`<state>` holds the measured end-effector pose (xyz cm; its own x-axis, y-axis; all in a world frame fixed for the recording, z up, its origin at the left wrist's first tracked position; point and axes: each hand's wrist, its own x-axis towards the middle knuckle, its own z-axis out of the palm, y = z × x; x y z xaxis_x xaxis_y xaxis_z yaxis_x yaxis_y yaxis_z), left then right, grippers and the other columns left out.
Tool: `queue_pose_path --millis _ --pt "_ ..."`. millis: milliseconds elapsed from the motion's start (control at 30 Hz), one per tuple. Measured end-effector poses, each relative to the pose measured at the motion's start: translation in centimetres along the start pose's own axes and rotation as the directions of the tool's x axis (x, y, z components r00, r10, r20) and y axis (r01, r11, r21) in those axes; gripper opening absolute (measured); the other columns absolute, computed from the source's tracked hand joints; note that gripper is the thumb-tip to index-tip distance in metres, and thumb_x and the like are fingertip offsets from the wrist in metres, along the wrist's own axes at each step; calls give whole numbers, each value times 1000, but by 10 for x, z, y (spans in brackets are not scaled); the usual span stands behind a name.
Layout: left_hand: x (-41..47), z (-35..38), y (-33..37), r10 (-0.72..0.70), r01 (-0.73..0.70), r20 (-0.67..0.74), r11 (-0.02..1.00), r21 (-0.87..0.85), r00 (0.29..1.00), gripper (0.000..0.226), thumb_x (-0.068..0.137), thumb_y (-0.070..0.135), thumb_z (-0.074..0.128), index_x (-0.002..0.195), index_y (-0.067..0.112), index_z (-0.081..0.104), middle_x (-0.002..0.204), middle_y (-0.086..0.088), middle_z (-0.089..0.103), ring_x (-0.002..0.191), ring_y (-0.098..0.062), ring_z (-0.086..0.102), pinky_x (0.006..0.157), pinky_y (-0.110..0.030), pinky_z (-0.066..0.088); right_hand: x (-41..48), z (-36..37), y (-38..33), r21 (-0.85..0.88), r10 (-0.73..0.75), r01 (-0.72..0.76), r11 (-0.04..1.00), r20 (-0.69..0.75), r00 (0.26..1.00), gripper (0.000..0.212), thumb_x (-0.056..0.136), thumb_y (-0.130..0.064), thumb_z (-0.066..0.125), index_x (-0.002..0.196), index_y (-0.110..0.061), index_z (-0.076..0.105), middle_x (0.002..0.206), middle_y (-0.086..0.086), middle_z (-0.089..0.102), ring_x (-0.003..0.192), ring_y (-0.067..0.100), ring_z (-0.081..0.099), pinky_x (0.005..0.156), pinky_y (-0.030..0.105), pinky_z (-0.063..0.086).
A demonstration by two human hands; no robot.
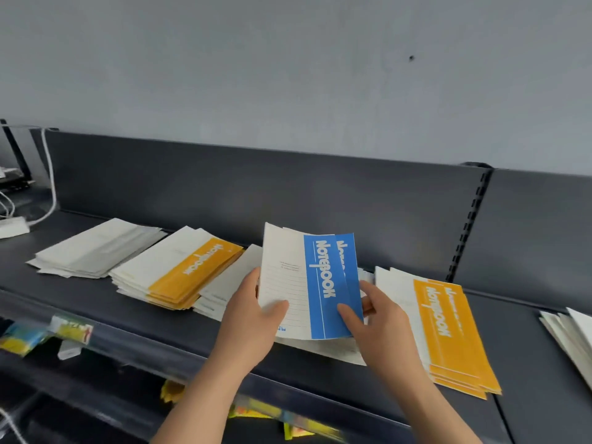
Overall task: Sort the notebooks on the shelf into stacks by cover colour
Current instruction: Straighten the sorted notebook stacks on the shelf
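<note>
Left hand (253,318): thumb lies across the pale lined half of the front cover, fingers curled behind. It grips the left edge of two blue-and-white paper notebooks (326,283).
Right hand (381,322): thumb pressed on the blue band near the bottom corner, fingers tucked behind. It pinches the right edge of the same pair.
Grey painted wall (288,59): fills the upper half of the view.
Dark grey metal back panel (256,187): upright behind the shelf.
Dark grey metal shelf (105,302): carries five piles, counted left to right.
Orange-and-white notebook stacks: two. One (179,270) sits left of the hands, the other (448,331) just right of the right hand. Both are slightly fanned.
Pale grey-white notebook stack (96,251): one, far left.
White middle pile (224,283): one, partly hidden under the held pair. Cover colour cannot be told.
White edge pile (570,334): one, cut off by the right border.
Blue notebooks, position: held off the shelf and tilted up over the middle pile. The front one overlaps the rear one.
White power strip (12,225): one, at the shelf's far left end.
</note>
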<state>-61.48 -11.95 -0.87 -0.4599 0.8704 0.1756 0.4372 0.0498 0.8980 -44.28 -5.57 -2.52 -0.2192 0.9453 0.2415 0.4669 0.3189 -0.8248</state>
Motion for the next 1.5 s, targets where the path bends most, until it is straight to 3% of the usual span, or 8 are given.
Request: queue_pose_path --millis 500,633,733,867,967,1133,1233,1500 --pt "75 -72 -57 -67 67 1 988 -140 998 38 92 11 58 121 34 50 119 13 60 110 -12 57 67 -21 53 44 85 -45 -131 -17 16 991 -8 1000 39 89 -35 60 126 -25 52 83 -16 56 80 6 56 66 19 45" --pt "91 -78 -69 -70 70 0 991 -113 998 39 93 12 58 123 35 50 123 12 60 114 -15 56 66 -21 53 58 96 -40 -265 -46 49 963 20 999 37 88 -37 58 122 -23 55 103 -7 58 95 13 55 85 28 45" --pt "99 -77 -77 -88 88 5 995 -38 996 38 93 12 57 124 32 48 127 9 58 114 -14 54 60 -17 50 63 105 -31 -336 -59 66 939 31 998 37 87 -39 57 120 -23 57 122 -6 54 112 14 50 97 29 40" --pt "109 -76 -86 -102 101 31 994 49 994 40 94 13 56 127 31 44 132 6 54 116 -15 52 54 -13 45 65 111 -23 -382 -50 58 922 31 998 29 87 -40 55 100 -14 58 121 -5 54 114 16 48 94 25 38" --pt "117 -76 -90 -92 85 50 987 135 994 40 95 14 54 130 29 43 135 5 52 121 -16 51 57 -11 43 64 110 -22 -357 -33 37 933 18 999 30 89 -40 54 104 -14 58 129 -7 51 118 14 46 97 23 36" --pt "119 -68 -92 -79 16 168 938 346 983 58 95 20 54 146 25 27 146 4 41 130 -17 44 93 -26 47 63 107 -26 -327 5 -6 945 -3 1000 38 90 -40 55 121 -17 56 136 -11 47 121 9 45 95 16 31" --pt "119 -65 -84 -35 -46 146 854 519 989 67 95 25 54 150 19 16 152 0 28 138 -20 34 105 -30 39 62 107 -30 -338 11 -15 941 -14 1000 41 90 -40 56 125 -17 55 135 -11 48 120 8 45 92 12 29" --pt "112 -63 -63 214 -244 118 835 493 970 54 97 32 48 146 20 30 146 2 39 131 -15 40 101 -25 41 51 98 -32 -430 -7 -45 902 -118 993 52 90 -47 51 136 -22 48 145 -9 42 132 10 39 107 23 30"
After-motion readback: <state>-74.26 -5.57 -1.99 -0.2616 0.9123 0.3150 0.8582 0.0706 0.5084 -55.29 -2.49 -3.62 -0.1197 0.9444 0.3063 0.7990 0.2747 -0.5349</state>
